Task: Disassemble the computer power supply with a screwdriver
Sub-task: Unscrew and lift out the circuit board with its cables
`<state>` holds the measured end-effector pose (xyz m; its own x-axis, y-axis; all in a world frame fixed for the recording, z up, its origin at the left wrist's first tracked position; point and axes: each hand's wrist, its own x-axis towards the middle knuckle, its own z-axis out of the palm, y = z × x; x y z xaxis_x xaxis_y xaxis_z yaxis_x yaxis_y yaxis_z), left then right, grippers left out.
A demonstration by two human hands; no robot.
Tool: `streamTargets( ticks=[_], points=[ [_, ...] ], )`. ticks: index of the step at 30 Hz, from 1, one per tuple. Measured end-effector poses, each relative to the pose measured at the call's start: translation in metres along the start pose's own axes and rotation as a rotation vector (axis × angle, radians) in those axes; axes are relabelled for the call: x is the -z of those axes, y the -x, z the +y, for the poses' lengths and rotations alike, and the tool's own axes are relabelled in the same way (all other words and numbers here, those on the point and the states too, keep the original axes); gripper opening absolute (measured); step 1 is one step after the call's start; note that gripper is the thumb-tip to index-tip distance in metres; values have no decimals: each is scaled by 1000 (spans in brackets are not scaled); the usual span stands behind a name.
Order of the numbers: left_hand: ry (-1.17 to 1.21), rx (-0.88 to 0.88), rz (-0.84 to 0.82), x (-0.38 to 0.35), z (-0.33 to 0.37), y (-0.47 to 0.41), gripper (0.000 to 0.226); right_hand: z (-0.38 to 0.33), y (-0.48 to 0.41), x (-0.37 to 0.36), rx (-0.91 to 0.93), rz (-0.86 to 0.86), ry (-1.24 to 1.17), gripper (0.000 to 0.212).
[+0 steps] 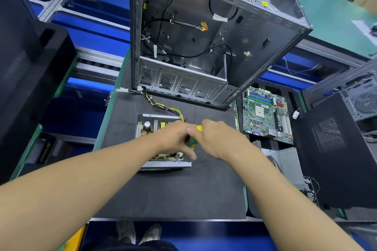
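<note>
The opened power supply [146, 128] lies on the dark mat [173, 189], its lid off and its circuit board showing. A yellow and black cable bundle [163, 106] runs from it toward the computer case. My left hand [173, 138] lies over the right half of the power supply, fingers curled around the lower part of a green and yellow screwdriver [195, 134]. My right hand [216, 138] grips the screwdriver's handle from the right, its thumb against the yellow top. The screwdriver's tip is hidden under my hands.
An empty open computer case [204, 36] stands at the mat's far side. A motherboard [265, 114] lies to the right, with a grey metal cover [285, 161] below it. Black computer cases stand at the far left [30, 77] and right [330, 149].
</note>
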<state>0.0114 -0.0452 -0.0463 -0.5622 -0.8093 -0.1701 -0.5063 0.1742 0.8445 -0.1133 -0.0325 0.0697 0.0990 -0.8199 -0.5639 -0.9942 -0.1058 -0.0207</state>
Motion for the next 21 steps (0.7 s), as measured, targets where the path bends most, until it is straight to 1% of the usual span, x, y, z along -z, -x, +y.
streamTargets(
  ticks=[2,4,6,8,11,12,14,15,17,19,21],
  points=[
    [3,11,-26,3,-1,1,42,-2,-1,-2,48,-7,-12,32],
    [65,57,-68,9,-6,3,33,-2,1,2,114,-39,21,23],
    [88,64,-101,15,-9,4,37,-1,2,8,171,-75,62,28],
    [80,85,-120,16,-9,3,39,-2,4,12,195,-113,52,33],
    [48,84,-68,8,-8,2,31,-2,7,13,157,-165,33,34],
    [22,71,-53,5,-5,1,32,-1,7,12,119,-152,29,36],
    [-29,31,-44,0,3,0,43,0,5,8,29,-93,13,47],
    [-47,7,-41,-2,6,-1,46,0,4,5,-9,-63,4,48],
    [-80,-35,-40,-5,9,-2,48,1,1,-1,-34,0,18,42],
    [-61,-21,-73,-4,7,0,45,4,-1,-5,-19,62,10,32],
    [54,20,-121,1,0,3,32,8,-1,-6,25,97,-6,29]
  ],
)
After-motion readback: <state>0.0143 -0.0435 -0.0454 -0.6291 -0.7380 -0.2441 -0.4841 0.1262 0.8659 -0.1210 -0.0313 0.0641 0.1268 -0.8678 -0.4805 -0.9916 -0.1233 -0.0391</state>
